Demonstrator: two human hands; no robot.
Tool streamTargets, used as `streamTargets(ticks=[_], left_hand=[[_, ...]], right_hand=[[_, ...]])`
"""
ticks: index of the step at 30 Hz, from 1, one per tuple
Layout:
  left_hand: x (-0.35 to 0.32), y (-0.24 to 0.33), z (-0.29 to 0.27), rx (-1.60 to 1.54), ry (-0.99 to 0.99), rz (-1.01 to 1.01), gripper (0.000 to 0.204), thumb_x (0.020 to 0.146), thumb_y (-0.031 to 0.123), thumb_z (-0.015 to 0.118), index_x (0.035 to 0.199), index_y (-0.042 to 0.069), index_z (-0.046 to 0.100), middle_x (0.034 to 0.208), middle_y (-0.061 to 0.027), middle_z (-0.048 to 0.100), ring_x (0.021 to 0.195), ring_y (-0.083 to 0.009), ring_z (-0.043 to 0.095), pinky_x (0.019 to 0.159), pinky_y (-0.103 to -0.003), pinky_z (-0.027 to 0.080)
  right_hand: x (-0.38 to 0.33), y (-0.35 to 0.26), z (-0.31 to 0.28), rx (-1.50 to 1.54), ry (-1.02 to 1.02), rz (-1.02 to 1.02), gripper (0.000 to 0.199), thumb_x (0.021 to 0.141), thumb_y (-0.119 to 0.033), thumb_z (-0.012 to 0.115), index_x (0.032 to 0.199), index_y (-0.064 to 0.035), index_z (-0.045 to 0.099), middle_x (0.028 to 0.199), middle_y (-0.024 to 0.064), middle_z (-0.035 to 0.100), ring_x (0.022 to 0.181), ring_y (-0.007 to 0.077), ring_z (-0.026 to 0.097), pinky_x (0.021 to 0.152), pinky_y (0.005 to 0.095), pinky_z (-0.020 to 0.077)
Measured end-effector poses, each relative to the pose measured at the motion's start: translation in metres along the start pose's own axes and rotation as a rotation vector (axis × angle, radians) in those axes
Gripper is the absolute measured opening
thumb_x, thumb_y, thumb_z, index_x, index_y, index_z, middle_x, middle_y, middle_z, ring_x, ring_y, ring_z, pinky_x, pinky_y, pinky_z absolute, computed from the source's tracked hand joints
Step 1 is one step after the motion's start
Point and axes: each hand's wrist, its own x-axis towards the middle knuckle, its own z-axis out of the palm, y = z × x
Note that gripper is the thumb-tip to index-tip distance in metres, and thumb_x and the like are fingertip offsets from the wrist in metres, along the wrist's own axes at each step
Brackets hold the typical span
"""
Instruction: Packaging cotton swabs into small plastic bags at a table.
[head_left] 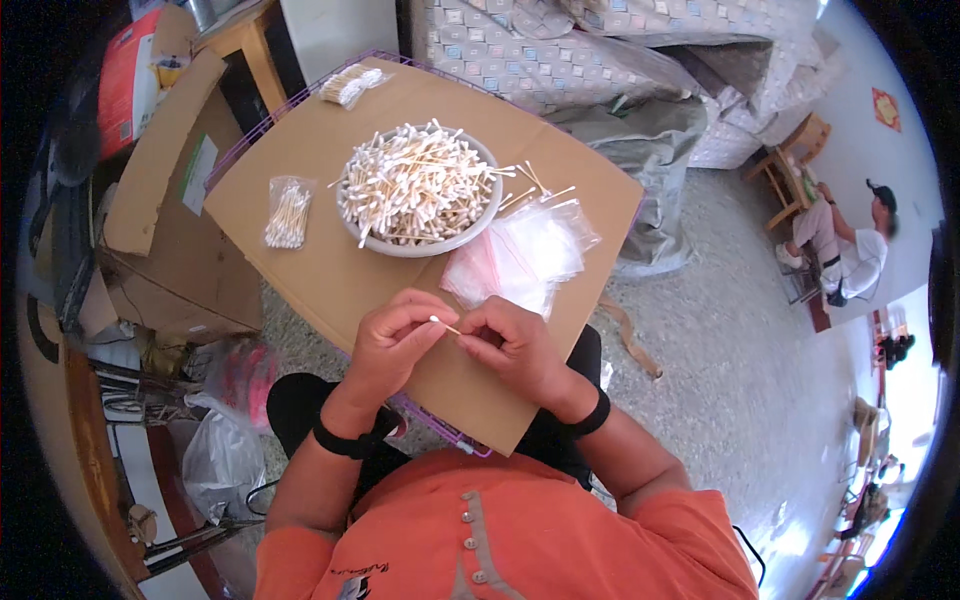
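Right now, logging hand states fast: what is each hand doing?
Left hand: closed, pinching the cotton swab.
Right hand: closed, fingers at the same swab's other end.

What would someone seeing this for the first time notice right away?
Most striking is the grey bowl heaped with wooden cotton swabs, at the middle of a cardboard sheet serving as a work surface. Below it, the left hand and right hand meet, pinching a single swab between them. Empty clear bags lie right of the bowl, and a filled swab packet lies to its left.
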Motion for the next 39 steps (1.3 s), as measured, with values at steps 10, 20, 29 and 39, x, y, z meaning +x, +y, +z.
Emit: streamTargets(ticks=[10, 20, 29, 39], left_hand=[[0.002, 0.002, 0.003, 0.082, -0.033, 0.024, 0.011, 0.087, 0.001, 0.062, 0.095, 0.001, 0.069, 0.098, -0.0075, 0.062, 0.088, -0.0128, 0.059, 0.075, -0.024, 0.046], [-0.002, -0.005, 0.004, -0.201, 0.049, -0.101, 0.014, 0.097, 0.011, 0.049, 0.095, 0.001, 0.058, 0.1, -0.0112, 0.064, 0.089, -0.0179, 0.06, 0.082, -0.032, 0.048], [0.002, -0.01, 0.004, -0.193, -0.011, -0.081, 0.016, 0.098, 0.008, 0.045, 0.097, 0.0, 0.058, 0.098, -0.0113, 0.065, 0.088, -0.0169, 0.062, 0.083, -0.032, 0.049], [-0.001, -0.009, 0.003, -0.204, -0.006, -0.075, 0.017, 0.099, 0.009, 0.045, 0.1, -0.001, 0.059, 0.096, -0.0079, 0.064, 0.089, -0.0127, 0.059, 0.083, -0.028, 0.048]], right_hand=[[-0.001, 0.004, 0.002, 0.01, 0.008, -0.004, 0.014, 0.083, -0.009, 0.069, 0.091, -0.0035, 0.06, 0.079, 0.0087, 0.055, 0.069, 0.0181, 0.057, 0.064, 0.0296, 0.0479], [0.022, -0.008, -0.061, -0.261, 0.1, -0.136, 0.016, 0.083, -0.009, 0.068, 0.097, -0.0039, 0.063, 0.085, 0.0103, 0.06, 0.076, 0.0219, 0.062, 0.067, 0.032, 0.0506], [0.126, 0.096, -0.175, -0.774, 0.004, -0.117, 0.013, 0.073, -0.01, 0.069, 0.085, -0.0066, 0.065, 0.084, 0.0138, 0.064, 0.076, 0.0302, 0.063, 0.067, 0.0409, 0.0483], [0.144, 0.092, -0.179, -0.858, -0.236, -0.079, 0.008, 0.072, -0.005, 0.064, 0.079, -0.0025, 0.063, 0.079, 0.0139, 0.063, 0.077, 0.031, 0.061, 0.07, 0.0382, 0.0473]])
